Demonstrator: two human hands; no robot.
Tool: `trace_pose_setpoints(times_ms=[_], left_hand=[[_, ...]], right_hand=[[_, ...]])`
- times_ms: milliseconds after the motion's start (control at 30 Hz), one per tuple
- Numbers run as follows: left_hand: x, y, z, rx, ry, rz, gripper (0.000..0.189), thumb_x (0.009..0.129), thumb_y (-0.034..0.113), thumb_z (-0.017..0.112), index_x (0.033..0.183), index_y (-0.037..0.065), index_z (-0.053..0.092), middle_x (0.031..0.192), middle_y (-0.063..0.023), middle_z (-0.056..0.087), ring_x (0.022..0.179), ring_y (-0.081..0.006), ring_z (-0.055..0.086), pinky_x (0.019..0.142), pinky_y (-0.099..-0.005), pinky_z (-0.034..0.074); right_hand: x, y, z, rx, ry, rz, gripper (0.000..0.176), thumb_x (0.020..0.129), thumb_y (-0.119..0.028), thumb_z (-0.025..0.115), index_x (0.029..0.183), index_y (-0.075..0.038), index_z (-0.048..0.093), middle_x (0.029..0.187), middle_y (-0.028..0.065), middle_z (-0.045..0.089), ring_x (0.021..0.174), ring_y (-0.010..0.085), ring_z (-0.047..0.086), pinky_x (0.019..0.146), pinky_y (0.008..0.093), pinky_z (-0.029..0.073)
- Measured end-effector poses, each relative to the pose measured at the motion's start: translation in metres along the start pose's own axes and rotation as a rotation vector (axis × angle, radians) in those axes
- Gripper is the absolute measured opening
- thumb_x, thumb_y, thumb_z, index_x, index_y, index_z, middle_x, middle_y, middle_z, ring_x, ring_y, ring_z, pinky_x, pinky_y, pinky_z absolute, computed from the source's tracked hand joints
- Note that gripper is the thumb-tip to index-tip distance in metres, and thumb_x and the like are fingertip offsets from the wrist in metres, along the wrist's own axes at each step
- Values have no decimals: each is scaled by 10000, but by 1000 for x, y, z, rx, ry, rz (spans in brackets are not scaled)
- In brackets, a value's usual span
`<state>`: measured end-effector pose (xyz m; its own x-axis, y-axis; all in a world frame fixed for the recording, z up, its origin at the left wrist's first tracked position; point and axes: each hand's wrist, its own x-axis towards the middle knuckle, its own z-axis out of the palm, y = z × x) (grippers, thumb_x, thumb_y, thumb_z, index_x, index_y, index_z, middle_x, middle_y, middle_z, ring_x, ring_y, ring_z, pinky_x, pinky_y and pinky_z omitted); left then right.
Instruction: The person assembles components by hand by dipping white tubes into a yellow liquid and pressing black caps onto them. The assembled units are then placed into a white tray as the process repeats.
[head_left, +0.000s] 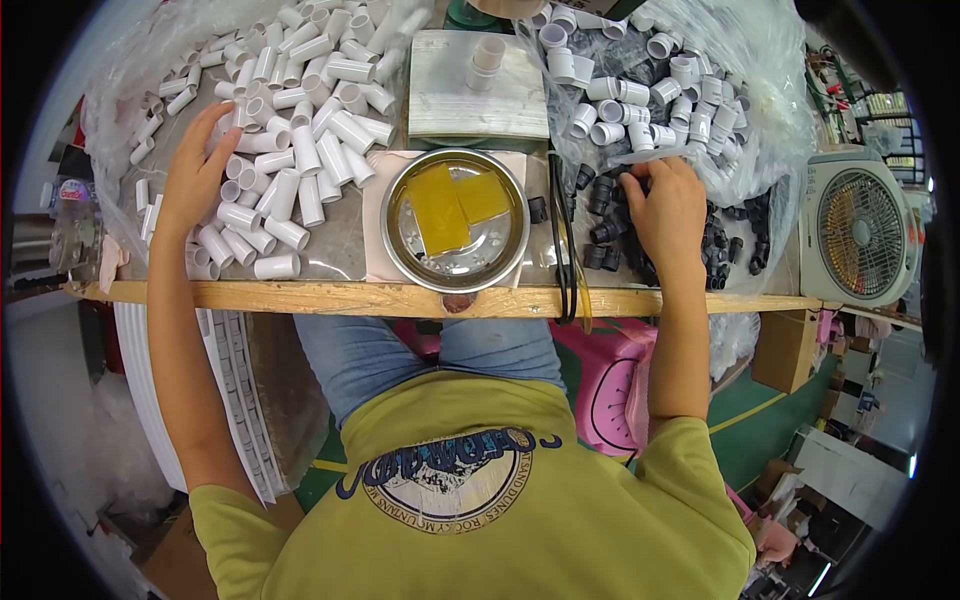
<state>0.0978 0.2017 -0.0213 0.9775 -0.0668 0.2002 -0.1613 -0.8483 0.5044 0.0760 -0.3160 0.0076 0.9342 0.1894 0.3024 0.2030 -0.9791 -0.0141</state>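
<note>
At 10 o'clock from steel bowl – L hand at white tubes, thumb/fingers parted, can't tell if gripping, at 3 – R hand over black fittings, fingers bent, can't tell hold, yellow slabs in bowl, metal block at 12.

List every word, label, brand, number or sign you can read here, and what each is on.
"SAND DUNES": shirt.
"ROCKY MOUNTAINS": shirt, same ring.
Large blue lettering, shirt: too folded to read surely.
Bottle label: too small and blurred.
Fan: any marking is too small.
</note>
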Motion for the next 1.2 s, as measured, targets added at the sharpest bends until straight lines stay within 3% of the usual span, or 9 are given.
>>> trace_pose_setpoints(times_ms=[300, 400, 500, 633, 767, 900, 1033, 1100, 1200], left_hand=[[-24, 42, -2, 7, -56, -54, 418, 941, 301, 549, 1284, 64, 545, 1427, -170, 436, 1302, -317, 434, 1049, -380, 360], [-26, 42, -3, 58, -64, 3, 410, 946, 291, 549, 1287, 62, 543, 1434, -176, 426, 1307, -320, 429, 1051, -388, 357], [-29, 53, 0, 114, 82, -76, 403, 946, 283, 562, 1281, 59, 548, 1421, -185, 436, 1305, -333, 429, 1057, -396, 349], [-26, 75, -5, 204, 181, 41, 387, 938, 282, 582, 1252, 55, 574, 1401, -181, 455, 1294, -333, 439, 1054, -396, 352], [-35, 108, -11, 136, 202, 53, 357, 932, 260, 594, 1227, 59, 596, 1382, -168, 475, 1283, -318, 450, 1053, -389, 352], [-53, 110, -18, 113, 211, 63, 335, 924, 218, 609, 1221, 63, 602, 1361, -157, 496, 1274, -298, 461, 1046, -387, 357], [-65, 105, -16, 50, 185, 2, 323, 941, 182, 576, 1237, 52, 590, 1362, -137, 504, 1283, -265, 450, 1081, -377, 300], [-69, 103, -14, 49, 188, -8, 319, 942, 176, 575, 1234, 49, 591, 1357, -135, 508, 1280, -260, 451, 1082, -379, 298], [-72, 99, -11, 35, 193, -17, 321, 939, 175, 580, 1236, 56, 593, 1356, -130, 512, 1283, -258, 449, 1084, -383, 297]], right_hand=[[-43, 39, -54, 1130, -125, 336, 176, 882, -151, 643, 837, 19, 638, 715, -8, 569, 654, 100, 481, 617, 241, 383], [-81, 70, -75, 1309, -494, 85, 131, 869, -107, 647, 851, 22, 652, 732, 6, 583, 643, 89, 479, 592, 247, 384], [-92, 63, -87, 768, -742, 93, 109, 849, -85, 664, 839, 23, 660, 715, 11, 583, 627, 81, 481, 570, 256, 386], [-57, 19, -70, 738, -168, 468, 116, 836, -99, 685, 870, 11, 687, 673, 29, 588, 615, 91, 495, 568, 252, 413], [-21, -1, -26, 90, -11, 22, 175, 825, -187, 696, 909, -34, 690, 759, 97, 616, 631, 244, 597, 600, 344, 478], [-9, 12, 1, -16, -48, 6, 156, 836, -192, 665, 862, -38, 661, 806, 120, 635, 745, 308, 639, 670, 402, 507], [-20, 22, -16, 324, -65, 59, 115, 861, -123, 623, 849, -9, 635, 757, 134, 611, 695, 285, 615, 647, 375, 478], [-36, 33, -40, 768, -226, 278, 154, 898, -141, 617, 854, 5, 604, 680, -25, 491, 615, 103, 415, 584, 264, 369], [-69, 54, -83, 1139, -377, 205, 131, 874, -111, 626, 795, -9, 602, 697, -30, 502, 631, 90, 434, 590, 243, 367]])
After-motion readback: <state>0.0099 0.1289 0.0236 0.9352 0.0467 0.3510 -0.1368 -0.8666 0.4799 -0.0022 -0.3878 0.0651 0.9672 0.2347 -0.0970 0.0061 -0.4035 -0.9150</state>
